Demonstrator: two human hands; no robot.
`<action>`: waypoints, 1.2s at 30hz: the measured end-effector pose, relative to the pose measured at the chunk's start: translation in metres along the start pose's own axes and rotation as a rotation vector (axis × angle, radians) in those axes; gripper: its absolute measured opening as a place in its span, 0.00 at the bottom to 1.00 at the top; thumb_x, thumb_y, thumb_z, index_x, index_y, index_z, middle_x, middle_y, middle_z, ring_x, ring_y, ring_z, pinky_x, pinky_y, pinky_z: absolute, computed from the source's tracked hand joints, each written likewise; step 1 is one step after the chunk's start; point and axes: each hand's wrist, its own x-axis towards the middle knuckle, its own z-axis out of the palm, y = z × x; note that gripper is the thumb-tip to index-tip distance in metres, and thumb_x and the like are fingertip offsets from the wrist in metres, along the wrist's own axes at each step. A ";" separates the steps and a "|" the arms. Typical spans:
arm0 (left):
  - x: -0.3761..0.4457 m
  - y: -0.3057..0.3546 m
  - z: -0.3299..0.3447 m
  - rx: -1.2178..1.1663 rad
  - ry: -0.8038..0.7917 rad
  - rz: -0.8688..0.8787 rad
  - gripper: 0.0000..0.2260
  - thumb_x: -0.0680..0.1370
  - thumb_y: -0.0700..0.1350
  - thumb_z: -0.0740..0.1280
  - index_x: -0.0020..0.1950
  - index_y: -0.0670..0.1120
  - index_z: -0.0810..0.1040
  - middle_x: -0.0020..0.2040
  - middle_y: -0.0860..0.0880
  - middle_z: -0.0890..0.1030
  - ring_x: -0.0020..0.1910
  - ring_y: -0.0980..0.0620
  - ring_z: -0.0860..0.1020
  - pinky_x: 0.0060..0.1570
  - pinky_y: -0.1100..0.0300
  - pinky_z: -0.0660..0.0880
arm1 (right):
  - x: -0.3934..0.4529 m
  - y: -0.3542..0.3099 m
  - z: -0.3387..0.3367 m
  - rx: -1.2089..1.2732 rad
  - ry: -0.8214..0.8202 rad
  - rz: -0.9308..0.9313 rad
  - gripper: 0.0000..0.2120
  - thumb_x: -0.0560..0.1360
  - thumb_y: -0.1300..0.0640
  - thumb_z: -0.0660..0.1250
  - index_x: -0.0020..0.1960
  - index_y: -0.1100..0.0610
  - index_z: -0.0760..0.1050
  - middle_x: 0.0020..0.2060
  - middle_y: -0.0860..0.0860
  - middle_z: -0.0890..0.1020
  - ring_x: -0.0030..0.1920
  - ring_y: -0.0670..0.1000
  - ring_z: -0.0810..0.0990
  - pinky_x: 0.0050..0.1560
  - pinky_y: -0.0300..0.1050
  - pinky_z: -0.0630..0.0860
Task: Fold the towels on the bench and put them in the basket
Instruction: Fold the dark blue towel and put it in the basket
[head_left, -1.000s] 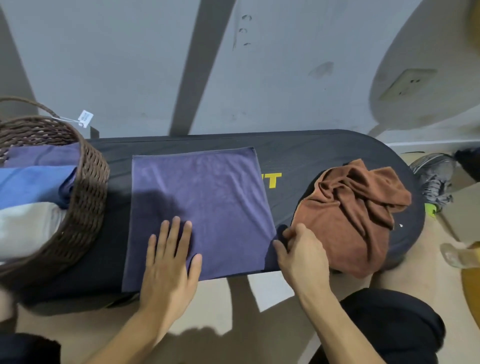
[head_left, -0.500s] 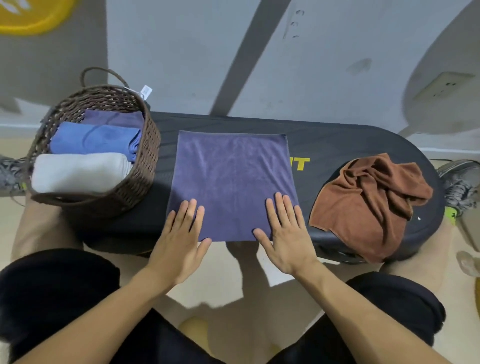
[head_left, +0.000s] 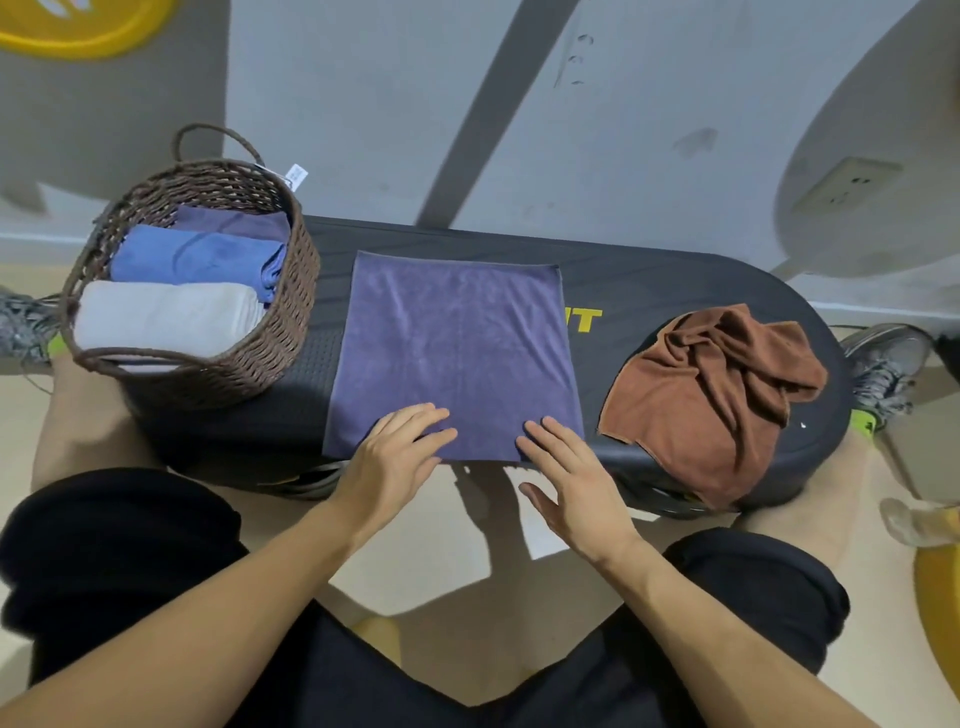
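Both hands are sitting closer together than 0.5 s ago, drawn in along the near edge of the purple towel (head_left: 457, 358); the towel, basket and brown towel are lying where they were.

Left hand (head_left: 395, 457) is resting flat on the near left part of the purple towel, fingers straight and relaxed, gripping nothing. Right hand (head_left: 571, 478) is lying flat over the near right corner of the same towel, fingers extended, thumb hanging off the bench (head_left: 675, 280) edge, gripping nothing.

Purple towel is lying spread and smooth on the middle of the black bench, between the wicker basket (head_left: 291, 332) and the crumpled brown towel (head_left: 717, 395). Its far right corner is covering part of the yellow lettering (head_left: 584, 318) on the bench top.

Wicker basket is standing on the left end of the bench and is holding 3 folded towels: a white towel (head_left: 166, 317) nearest, a blue towel (head_left: 197, 257) behind it, and a purple folded towel (head_left: 234, 221) at the back. Brown towel is lying unfolded on the right end, with 1 edge hanging over the near rim.
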 end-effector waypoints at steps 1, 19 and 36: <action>0.001 0.000 -0.001 -0.016 0.027 -0.011 0.15 0.71 0.35 0.76 0.57 0.41 0.84 0.60 0.44 0.81 0.61 0.42 0.79 0.59 0.48 0.76 | 0.003 0.000 0.000 0.006 0.006 0.016 0.24 0.75 0.52 0.73 0.69 0.56 0.75 0.70 0.50 0.75 0.73 0.53 0.69 0.72 0.51 0.67; 0.022 -0.038 -0.053 0.058 -0.149 -0.292 0.06 0.73 0.44 0.75 0.41 0.42 0.82 0.38 0.46 0.76 0.43 0.42 0.76 0.39 0.54 0.70 | 0.068 0.015 -0.063 0.251 -0.093 0.352 0.14 0.79 0.46 0.65 0.43 0.56 0.76 0.36 0.53 0.81 0.39 0.58 0.76 0.39 0.52 0.73; 0.001 -0.076 -0.094 -0.184 0.015 -0.525 0.13 0.78 0.50 0.68 0.35 0.47 0.75 0.29 0.55 0.74 0.31 0.55 0.71 0.34 0.65 0.67 | 0.049 0.014 -0.087 0.788 -0.087 0.453 0.02 0.76 0.57 0.72 0.46 0.56 0.83 0.39 0.49 0.86 0.38 0.41 0.79 0.42 0.36 0.77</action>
